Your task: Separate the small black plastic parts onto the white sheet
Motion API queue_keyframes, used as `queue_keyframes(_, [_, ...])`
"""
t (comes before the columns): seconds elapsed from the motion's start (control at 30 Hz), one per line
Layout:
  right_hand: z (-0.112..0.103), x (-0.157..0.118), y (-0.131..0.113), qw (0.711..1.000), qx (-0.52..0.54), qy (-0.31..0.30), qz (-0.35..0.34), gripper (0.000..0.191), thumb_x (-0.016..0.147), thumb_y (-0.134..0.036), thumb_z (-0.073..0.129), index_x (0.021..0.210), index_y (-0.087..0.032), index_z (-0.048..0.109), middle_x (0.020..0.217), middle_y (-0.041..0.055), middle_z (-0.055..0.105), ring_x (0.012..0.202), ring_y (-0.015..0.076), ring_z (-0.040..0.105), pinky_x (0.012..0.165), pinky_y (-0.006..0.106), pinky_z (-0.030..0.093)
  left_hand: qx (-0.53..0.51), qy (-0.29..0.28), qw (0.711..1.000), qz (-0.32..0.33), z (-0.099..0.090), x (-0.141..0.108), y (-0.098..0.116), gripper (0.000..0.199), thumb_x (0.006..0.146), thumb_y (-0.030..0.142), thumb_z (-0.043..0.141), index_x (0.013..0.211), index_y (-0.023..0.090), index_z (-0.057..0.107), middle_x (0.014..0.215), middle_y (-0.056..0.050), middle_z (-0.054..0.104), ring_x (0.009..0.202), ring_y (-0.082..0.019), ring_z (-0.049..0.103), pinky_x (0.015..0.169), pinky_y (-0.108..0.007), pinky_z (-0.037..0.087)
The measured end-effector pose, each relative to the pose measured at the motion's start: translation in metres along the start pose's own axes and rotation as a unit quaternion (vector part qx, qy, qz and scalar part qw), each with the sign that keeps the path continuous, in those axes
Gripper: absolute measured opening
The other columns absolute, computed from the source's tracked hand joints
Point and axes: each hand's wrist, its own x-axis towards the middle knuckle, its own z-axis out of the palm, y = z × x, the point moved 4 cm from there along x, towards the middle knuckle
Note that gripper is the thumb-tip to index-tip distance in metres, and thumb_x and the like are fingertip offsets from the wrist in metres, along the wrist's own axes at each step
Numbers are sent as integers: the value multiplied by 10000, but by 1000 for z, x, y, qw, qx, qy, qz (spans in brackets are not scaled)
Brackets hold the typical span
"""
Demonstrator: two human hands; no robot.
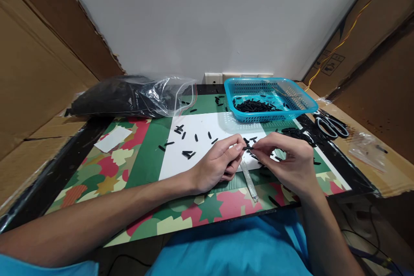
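Observation:
Between my two hands is a small black piece (248,148), pinched from both sides over the white sheet (207,127). My left hand (220,159) has its thumb and index finger on the left end, the other fingers curled. The right end is between the thumb and fingertips of my right hand (286,155). A narrow clear strip (249,181) slants down from under my left hand. Several loose black pieces (186,154) lie on the sheet, and more are heaped right of my right hand.
A blue basket (271,117) holding many black pieces stands at the back right. A zip bag of dark material (129,95) lies back left. Scissors (326,126) and a small clear bag (368,151) are on the right. Cardboard flanks both sides.

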Motion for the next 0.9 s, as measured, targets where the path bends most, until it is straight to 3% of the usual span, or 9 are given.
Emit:
queue_keyframes(0.4, [0,0,-2,1000,-5,-1,-15,138,964,-107,730,926,-235,765,797,11,770,654,165,682,617,298,537,-6,1,1000,5,-1,1,-1,321,1095,537,526,981,248,442,581,140,311,482,-63,170,449,-151,239])
queue_keyframes(0.67, [-14,14,6,993,-110,-45,-10,110,1017,-247,701,932,-239,772,755,-1,748,632,156,664,618,285,520,8,9,1000,-12,-3,2,-1,399,1096,570,492,895,225,480,577,114,324,472,-61,208,452,-160,248])
queue_keyframes(0.73, [-24,27,17,985,-168,-26,1,147,1012,-302,713,896,-239,777,711,-5,737,587,152,640,589,287,484,13,12,1000,-15,-4,2,-1,416,1092,587,487,891,223,488,565,114,321,462,-61,212,447,-160,243])
queue_keyframes(0.8, [-36,41,28,964,-260,38,28,187,1002,-330,725,851,-235,784,697,9,748,569,166,628,592,304,448,14,12,1000,-19,-4,1,-2,431,1087,606,485,887,225,487,562,114,317,456,-61,216,443,-160,237])
queue_keyframes(0.9, [-47,53,39,931,-339,111,73,147,989,-334,754,1059,-226,825,732,44,786,567,198,623,583,313,385,14,10,1000,-23,-4,1,-2,440,1079,624,491,893,226,489,564,115,316,453,-60,226,442,-161,225])
